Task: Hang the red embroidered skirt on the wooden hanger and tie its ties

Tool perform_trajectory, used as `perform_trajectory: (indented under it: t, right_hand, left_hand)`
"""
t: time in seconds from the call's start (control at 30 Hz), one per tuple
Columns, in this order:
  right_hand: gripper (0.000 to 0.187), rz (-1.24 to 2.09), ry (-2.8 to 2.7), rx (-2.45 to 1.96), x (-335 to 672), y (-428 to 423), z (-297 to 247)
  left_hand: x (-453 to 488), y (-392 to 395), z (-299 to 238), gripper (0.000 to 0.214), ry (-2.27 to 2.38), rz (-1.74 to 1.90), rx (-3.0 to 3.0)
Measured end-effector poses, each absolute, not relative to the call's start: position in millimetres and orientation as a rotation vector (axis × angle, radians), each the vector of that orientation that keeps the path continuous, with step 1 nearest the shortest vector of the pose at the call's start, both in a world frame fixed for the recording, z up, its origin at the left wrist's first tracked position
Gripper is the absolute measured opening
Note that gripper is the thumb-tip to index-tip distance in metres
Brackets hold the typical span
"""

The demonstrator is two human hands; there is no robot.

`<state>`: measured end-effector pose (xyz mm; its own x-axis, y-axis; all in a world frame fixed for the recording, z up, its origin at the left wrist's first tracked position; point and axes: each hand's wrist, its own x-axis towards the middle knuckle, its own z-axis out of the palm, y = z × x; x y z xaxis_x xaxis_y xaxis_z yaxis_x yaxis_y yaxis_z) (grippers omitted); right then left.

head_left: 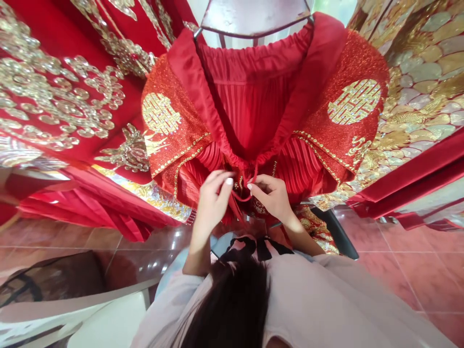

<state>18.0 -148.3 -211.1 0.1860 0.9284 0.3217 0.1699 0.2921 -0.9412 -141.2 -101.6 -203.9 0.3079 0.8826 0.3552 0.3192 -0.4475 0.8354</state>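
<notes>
A red cape-like garment (250,116) with pleated lining, gold medallions and beaded trim hangs in front of me by its collar. A thin red cord (242,199) comes from the bottom of the gathered neckline and curves between my hands. My right hand (271,194) pinches the cord between thumb and fingertips, close under the collar's point. On the other side, my left hand (214,197) is drawn together, thumb by forefinger, where the cord's loop meets it; its fingertips are slightly blurred. Both hands are in front of the garment's lower opening.
Heavily beaded red cloth (72,92) hangs on the left and a gold scale-patterned garment (427,82) on the right. A white chair (112,319) and a dark bag (54,278) stand low at left. Reddish tiles (406,270) cover the floor.
</notes>
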Motion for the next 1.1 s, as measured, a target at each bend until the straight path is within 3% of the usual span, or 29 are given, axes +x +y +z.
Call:
perform_trajectory:
  t: [0.2,0.37,0.47,0.57,0.73,0.83,0.9,1.1]
  right_hand:
    - [0.019,0.556,-1.457,-1.275,31.3,-147.6,-201.8]
    - [0.016,0.206,-1.640,-1.283,64.3,-154.7,-154.9]
    - [0.013,0.034,-1.725,-1.221,94.1,-162.2,-122.7]
    - [0.012,-0.115,-1.550,-1.251,127.9,-161.5,-114.4]
    - [0.015,-0.242,-1.528,-1.501,147.0,-142.3,-132.1]
    - [0.013,-0.452,-1.661,-1.613,127.5,-131.3,-130.5]
    - [0.015,-0.579,-1.729,-1.624,109.5,-123.9,-124.9]
    - [0.019,-0.656,-1.955,-1.669,73.4,-90.0,-122.7]
  left_hand:
    - [-101.5,-89.1,-200.2,0.052,0.739,0.977,1.631]
    - [-130.8,-65.2,-150.8,0.056,0.627,1.041,1.806]
    - [-155.7,-46.7,-117.6,0.043,0.582,1.274,1.808]
    - [-178.1,-25.6,-103.8,0.037,0.528,1.747,1.658]
    - [-186.9,-10.3,-115.7,0.045,1.015,2.065,1.870]
    - [-165.9,-21.5,-122.8,0.031,1.471,2.202,2.195]
    - [-143.5,-31.8,-126.2,0.020,1.569,2.071,2.418]
    - [-85.1,-39.8,-149.3,0.032,1.408,1.034,2.891]
